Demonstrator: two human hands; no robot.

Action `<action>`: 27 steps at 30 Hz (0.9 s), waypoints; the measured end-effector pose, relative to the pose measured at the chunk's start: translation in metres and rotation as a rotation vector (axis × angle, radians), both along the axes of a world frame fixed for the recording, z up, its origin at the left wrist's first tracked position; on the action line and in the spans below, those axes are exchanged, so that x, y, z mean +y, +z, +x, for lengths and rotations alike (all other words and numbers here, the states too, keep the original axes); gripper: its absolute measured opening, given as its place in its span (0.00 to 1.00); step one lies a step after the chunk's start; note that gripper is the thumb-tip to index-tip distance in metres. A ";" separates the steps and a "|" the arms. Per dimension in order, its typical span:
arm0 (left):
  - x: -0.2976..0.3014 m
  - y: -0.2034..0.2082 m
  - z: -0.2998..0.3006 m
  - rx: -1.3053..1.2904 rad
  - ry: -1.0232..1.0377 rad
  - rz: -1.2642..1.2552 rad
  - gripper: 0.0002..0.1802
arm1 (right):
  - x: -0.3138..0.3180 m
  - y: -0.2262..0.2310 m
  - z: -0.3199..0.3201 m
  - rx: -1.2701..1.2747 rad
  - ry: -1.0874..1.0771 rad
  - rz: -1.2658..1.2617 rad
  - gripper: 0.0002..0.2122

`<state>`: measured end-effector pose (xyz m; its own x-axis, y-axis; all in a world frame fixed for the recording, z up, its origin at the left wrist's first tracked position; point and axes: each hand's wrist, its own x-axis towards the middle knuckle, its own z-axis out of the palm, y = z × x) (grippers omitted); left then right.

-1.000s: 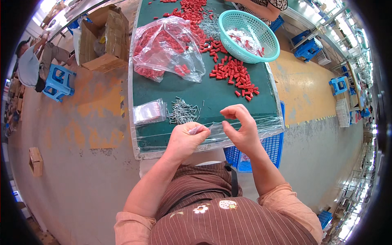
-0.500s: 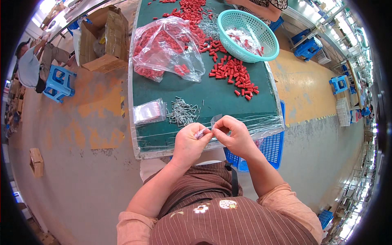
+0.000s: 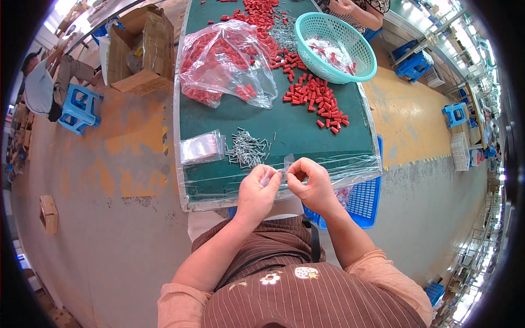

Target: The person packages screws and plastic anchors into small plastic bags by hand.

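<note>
My left hand is closed on a small clear plastic bag at the near edge of the green-topped table. Close beside it, my right hand pinches the bag's other side between thumb and forefinger. A clear flap of plastic stands up between the two hands; what the bag holds cannot be made out. Just beyond my left hand lies a heap of grey screws. To the left of the screws is a stack of small clear bags.
Loose red plugs spread over the table beside a large clear sack of them. A turquoise basket holds filled bags. A co-worker's arm shows behind it. A blue crate sits below the table's right edge.
My hands have drawn slightly apart, with the bag still between them. The co-worker's hand has come into view behind the basket.
</note>
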<state>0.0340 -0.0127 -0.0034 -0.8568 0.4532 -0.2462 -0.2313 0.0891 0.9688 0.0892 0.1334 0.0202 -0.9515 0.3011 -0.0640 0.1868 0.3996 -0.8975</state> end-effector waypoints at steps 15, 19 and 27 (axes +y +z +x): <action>-0.037 -0.013 -0.010 0.047 0.063 -0.190 0.07 | 0.013 -0.016 -0.047 0.313 0.233 0.492 0.06; -0.043 0.000 -0.015 0.117 0.019 -0.277 0.07 | 0.024 -0.027 -0.078 0.313 0.436 0.754 0.07; -0.054 0.005 -0.021 0.125 0.022 -0.324 0.06 | 0.027 -0.030 -0.095 0.181 0.586 1.062 0.02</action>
